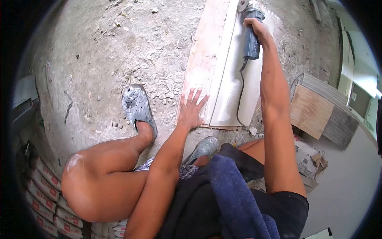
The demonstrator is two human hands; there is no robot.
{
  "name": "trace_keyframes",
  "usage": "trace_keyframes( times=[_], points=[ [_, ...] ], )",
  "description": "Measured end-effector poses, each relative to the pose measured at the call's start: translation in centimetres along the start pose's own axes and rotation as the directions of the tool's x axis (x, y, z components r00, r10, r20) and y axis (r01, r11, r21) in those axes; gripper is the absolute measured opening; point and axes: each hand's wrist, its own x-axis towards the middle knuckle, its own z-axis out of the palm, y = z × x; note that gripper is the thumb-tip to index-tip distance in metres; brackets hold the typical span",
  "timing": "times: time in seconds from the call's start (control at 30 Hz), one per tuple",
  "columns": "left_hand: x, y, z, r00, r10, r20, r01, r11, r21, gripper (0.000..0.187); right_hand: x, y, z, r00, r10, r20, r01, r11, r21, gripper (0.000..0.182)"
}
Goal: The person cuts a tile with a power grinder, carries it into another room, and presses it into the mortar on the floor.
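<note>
Dark grey-blue angle grinder [252, 44] at far right, lying over the pale panel [251, 89], on the person's right side. Right hand [258, 30] is on it: closed around the upper body, just below the head, so no gap between hand and tool. Long axis runs near to far, head end far, cord end near, leaning only slightly off straight. Disc [243, 4] sits at the far end, on the left side of the head. Right hand is the nearer one by a lot; from the left hand [191, 110], the grinder lies far and to the right.

Left hand is open, palm down, fingers spread, at the near end of the pinkish wooden board [200, 65], left of the pale panel. It holds no tool.

Grinder look: cylindrical body, darker ribbed-looking head, pale round disc partly cut off at the top of the view. Disc edge seems to be over the panel's far part, contact unclear. Black cord [241, 93] leaves the near end of the body and curves down across the panel to its near edge. Panel is off-white with brighter smears, long side roughly parallel to the grinder. Both pieces lie on dusty ground [99, 44], loose rubble [161, 85] just left of the board.
</note>
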Motion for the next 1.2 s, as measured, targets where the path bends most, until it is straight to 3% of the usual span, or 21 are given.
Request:
trace_keyframes(
  times=[0.23, 0.3, 0.37, 0.5, 0.57, 0.63, 0.77, 0.8, 0.83, 0.93, 0.97, 1.03, 1.1, 1.2],
  points=[
    [0.1, 0.2, -0.3, 1.0, -0.002, -0.007, 0.003, 1.0, 0.017, 0.126, -2.8, 1.7, -0.8, 0.999, 0.033, 0.034, -0.033, 0.999, -0.021, 0.025],
    [0.1, 0.1, -0.2, 1.0, -0.001, 0.001, 0.001, 1.0, 0.018, 0.127, -6.2, 2.0, -1.1, 0.993, 0.103, 0.053, -0.112, 0.971, 0.213, 0.024],
    [-0.1, 0.1, -0.1, 1.0, -0.004, -0.013, 0.004, 1.0, 0.028, 0.127, -8.8, 2.9, -3.1, 0.992, 0.058, 0.115, -0.09, 0.952, 0.293, 0.022],
    [0.0, 0.5, -0.3, 1.0, -0.02, -0.005, 0.02, 0.999, 0.042, 0.13, -11.7, 7.3, -10.1, 0.998, 0.06, 0.008, -0.059, 0.946, 0.319, 0.023],
    [-0.3, 0.4, 0.1, 1.0, -0.019, -0.006, 0.019, 0.998, 0.064, 0.13, -14.9, 8.0, -14.1, 0.989, 0.137, 0.059, -0.149, 0.933, 0.326, 0.021],
    [0.0, 0.1, 0.4, 0.996, 0.006, -0.09, -0.001, 0.999, 0.05, 0.131, -17.0, 9.9, -17.0, 0.992, 0.096, -0.085, -0.055, 0.918, 0.394, 0.022],
    [0.1, -0.6, 1.1, 0.986, 0.059, -0.158, -0.048, 0.996, 0.074, 0.124, -20.3, 14.5, -21.1, 0.985, 0.121, -0.121, -0.037, 0.84, 0.542, 0.022],
    [0.2, -1.2, 1.9, 0.945, 0.125, -0.302, -0.109, 0.992, 0.071, 0.11, -20.4, 16.1, -21.8, 0.984, 0.112, -0.139, -0.006, 0.797, 0.603, 0.023],
    [0.2, -1.1, 1.9, 0.951, 0.129, -0.28, -0.107, 0.99, 0.093, 0.11, -20.9, 17.4, -22.2, 0.981, 0.11, -0.159, 0.023, 0.749, 0.662, 0.024],
    [1.6, 0.0, 1.8, 0.834, 0.054, -0.55, -0.081, 0.996, -0.025, 0.082, -21.9, 19.2, -23.4, 0.981, 0.101, -0.164, 0.055, 0.668, 0.742, 0.03],
    [2.0, 0.3, 1.7, 0.842, 0.06, -0.536, -0.081, 0.997, -0.015, 0.082, -22.5, 19.7, -23.7, 0.978, 0.103, -0.184, 0.07, 0.662, 0.746, 0.034],
    [4.0, 1.3, 0.2, 0.823, -0.192, -0.534, 0.074, 0.97, -0.233, 0.078, -22.9, 20.3, -24.6, 0.979, 0.094, -0.182, 0.076, 0.657, 0.75, 0.038],
    [5.1, 2.7, -1.5, 0.8, -0.202, -0.565, 0.093, 0.972, -0.215, 0.077, -23.3, 21.3, -25.3, 0.99, 0.045, -0.135, 0.079, 0.619, 0.782, 0.04],
    [7.7, 3.8, -3.7, 0.835, -0.309, -0.455, 0.266, 0.951, -0.157, 0.094, -23.6, 20.9, -25.2, 0.977, 0.039, -0.21, 0.147, 0.588, 0.796, 0.033]
  ],
)
